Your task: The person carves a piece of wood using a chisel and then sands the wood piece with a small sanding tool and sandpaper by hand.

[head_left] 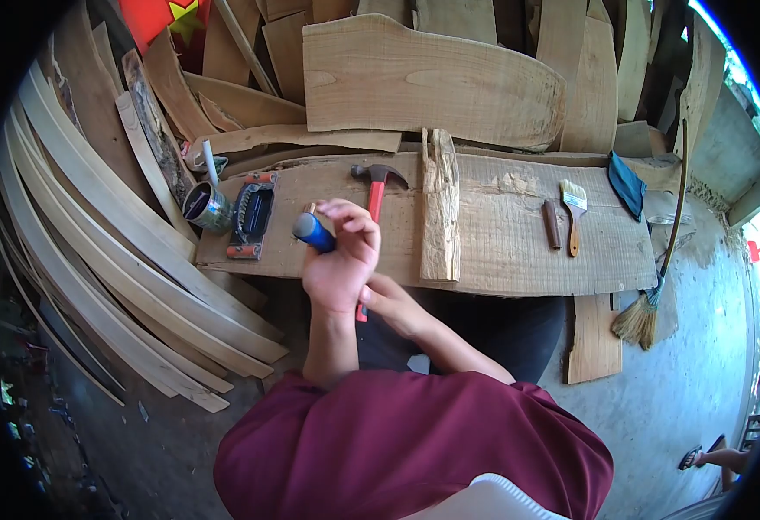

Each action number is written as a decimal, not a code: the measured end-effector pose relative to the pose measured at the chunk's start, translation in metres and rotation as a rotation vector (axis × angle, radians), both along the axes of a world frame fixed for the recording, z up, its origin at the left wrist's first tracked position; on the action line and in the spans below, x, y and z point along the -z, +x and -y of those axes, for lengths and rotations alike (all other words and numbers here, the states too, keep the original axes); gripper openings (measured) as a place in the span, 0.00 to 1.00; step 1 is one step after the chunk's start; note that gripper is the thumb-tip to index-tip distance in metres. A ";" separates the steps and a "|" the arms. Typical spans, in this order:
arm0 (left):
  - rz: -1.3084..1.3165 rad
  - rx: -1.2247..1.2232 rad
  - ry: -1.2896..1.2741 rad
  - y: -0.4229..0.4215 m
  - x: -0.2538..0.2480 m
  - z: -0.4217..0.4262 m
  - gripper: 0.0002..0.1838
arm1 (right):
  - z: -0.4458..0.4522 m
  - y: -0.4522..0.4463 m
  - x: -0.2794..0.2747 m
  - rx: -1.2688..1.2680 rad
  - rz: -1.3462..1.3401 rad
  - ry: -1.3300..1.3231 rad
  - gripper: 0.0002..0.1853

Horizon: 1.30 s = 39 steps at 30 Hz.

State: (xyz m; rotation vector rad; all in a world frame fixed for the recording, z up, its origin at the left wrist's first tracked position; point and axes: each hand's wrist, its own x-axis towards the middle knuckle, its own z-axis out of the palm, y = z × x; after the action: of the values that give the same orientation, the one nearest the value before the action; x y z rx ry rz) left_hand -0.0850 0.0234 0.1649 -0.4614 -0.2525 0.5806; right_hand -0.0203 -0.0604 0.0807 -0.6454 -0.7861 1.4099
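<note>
My left hand (343,262) is raised over the near edge of the plank, palm up, with its fingers curled. At its thumb side it holds a blue handle (314,234) with a grey end cap, tilted; the rest of that tool is hidden. My right hand (390,306) is closed at the red handle of a claw hammer (376,192), beside my left wrist, which partly hides its fingers. The hammer's head points away from me, above the plank. To the right, a rough split piece of wood (441,208) lies across the wide plank (519,251).
A sanding block (253,215) and a can (207,208) stand at left; a paintbrush (574,212), brown handle (552,225) and blue cloth (627,185) lie right. Long wood strips (137,277) fan out left. A broom (640,316) leans right. Boards (432,82) stand behind.
</note>
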 end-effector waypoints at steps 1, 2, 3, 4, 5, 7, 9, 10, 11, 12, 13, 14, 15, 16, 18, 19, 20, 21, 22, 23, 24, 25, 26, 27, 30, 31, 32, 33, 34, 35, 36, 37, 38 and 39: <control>0.058 0.065 -0.042 0.002 -0.004 0.006 0.11 | -0.003 -0.004 -0.001 0.000 0.000 0.001 0.30; 0.116 0.130 -0.082 0.004 -0.007 0.013 0.08 | -0.005 -0.008 -0.007 -0.088 -0.144 0.142 0.37; 0.176 0.153 -0.028 0.007 -0.006 0.020 0.04 | -0.007 -0.010 -0.012 -0.176 -0.289 0.285 0.45; 0.229 0.208 -0.026 0.009 -0.008 0.027 0.03 | -0.008 -0.010 -0.015 -0.176 -0.289 0.287 0.45; 0.254 0.223 -0.001 0.012 -0.007 0.033 0.03 | -0.007 -0.010 -0.018 -0.258 -0.262 0.342 0.45; 0.279 0.237 0.021 0.015 -0.005 0.038 0.02 | -0.006 -0.009 -0.021 -0.423 -0.203 0.449 0.44; 0.213 0.311 0.056 0.017 -0.002 0.038 0.04 | -0.001 -0.010 -0.010 -0.385 -0.171 0.365 0.38; 0.216 0.313 0.053 0.017 -0.001 0.037 0.04 | 0.001 -0.011 -0.006 -0.348 -0.137 0.285 0.33; 0.231 0.322 0.044 0.017 -0.002 0.035 0.04 | 0.001 -0.017 -0.009 -0.276 -0.170 0.322 0.22; 0.247 0.331 0.038 0.016 -0.003 0.033 0.05 | 0.002 -0.018 -0.007 -0.277 -0.166 0.321 0.22; 0.218 0.334 0.016 0.015 -0.002 0.034 0.05 | 0.004 -0.020 -0.005 -0.242 -0.133 0.305 0.21; 0.220 0.334 0.017 0.015 0.002 0.033 0.05 | 0.005 -0.021 -0.003 -0.206 -0.100 0.289 0.20; 0.278 0.390 0.072 0.016 0.008 0.032 0.04 | 0.007 -0.022 -0.002 -0.194 -0.068 0.287 0.19; 0.337 0.445 0.128 0.016 0.011 0.031 0.04 | 0.007 -0.023 0.001 -0.195 -0.067 0.288 0.19; 0.368 0.464 0.158 0.014 0.011 0.033 0.05 | 0.006 -0.026 0.007 -0.156 0.035 0.246 0.21; 0.423 0.484 0.199 0.013 0.011 0.034 0.06 | 0.006 -0.027 0.009 -0.161 0.034 0.246 0.21; 0.478 0.504 0.240 0.013 0.012 0.036 0.08 | 0.006 -0.028 0.008 -0.173 0.024 0.257 0.21; 0.682 0.479 0.245 0.022 0.018 0.044 0.10 | 0.006 -0.028 0.008 -0.183 0.015 0.267 0.21; 0.683 0.477 0.244 0.027 0.020 0.048 0.10 | 0.006 -0.028 0.006 -0.193 0.005 0.278 0.21; 0.806 0.496 0.251 0.030 0.021 0.051 0.11 | 0.005 -0.028 0.005 -0.203 -0.004 0.289 0.21; 0.929 0.514 0.258 0.033 0.021 0.054 0.13 | 0.005 -0.027 0.003 -0.212 -0.014 0.300 0.21; 0.974 0.517 0.260 0.035 0.020 0.058 0.15 | 0.005 -0.028 0.002 -0.221 -0.025 0.312 0.21; 0.973 0.517 0.259 0.035 0.021 0.057 0.15 | 0.004 -0.027 0.000 -0.229 -0.035 0.323 0.21; 0.954 0.529 0.282 0.035 0.025 0.055 0.15 | 0.004 -0.027 -0.002 -0.237 -0.045 0.333 0.21; 0.811 0.495 0.318 0.029 0.033 0.049 0.14 | 0.006 -0.025 -0.007 -0.260 -0.074 0.363 0.22; 0.685 0.449 0.332 0.024 0.034 0.046 0.12 | 0.006 -0.025 -0.009 -0.268 -0.084 0.373 0.22; 0.684 0.448 0.331 0.019 0.032 0.045 0.12 | 0.007 -0.025 -0.010 -0.276 -0.095 0.383 0.22; 0.493 0.396 0.248 0.014 0.029 0.044 0.10 | 0.008 -0.025 -0.011 -0.284 -0.105 0.394 0.22; 0.302 0.341 0.167 0.010 0.025 0.043 0.08 | 0.008 -0.024 -0.012 -0.292 -0.115 0.405 0.22; 0.183 0.329 0.122 0.007 0.022 0.042 0.05 | 0.008 -0.024 -0.013 -0.300 -0.124 0.417 0.22; 0.183 0.331 0.125 0.006 0.022 0.041 0.05 | 0.007 -0.023 -0.014 -0.308 -0.132 0.432 0.22; 0.146 0.304 0.152 0.006 0.022 0.040 0.05 | 0.005 -0.023 -0.014 -0.306 -0.129 0.437 0.22; 0.109 0.278 0.178 0.006 0.021 0.039 0.05 | 0.002 -0.023 -0.013 -0.292 -0.056 0.497 0.22; 0.054 0.267 0.153 0.004 0.013 0.042 0.06 | 0.000 -0.023 -0.011 -0.277 0.017 0.556 0.22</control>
State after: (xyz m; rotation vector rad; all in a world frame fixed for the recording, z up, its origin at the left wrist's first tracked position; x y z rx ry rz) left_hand -0.0809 -0.0182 0.1521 -0.3550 -0.2795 0.2860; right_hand -0.0434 -0.0607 0.0922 -0.1192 -1.2545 1.3438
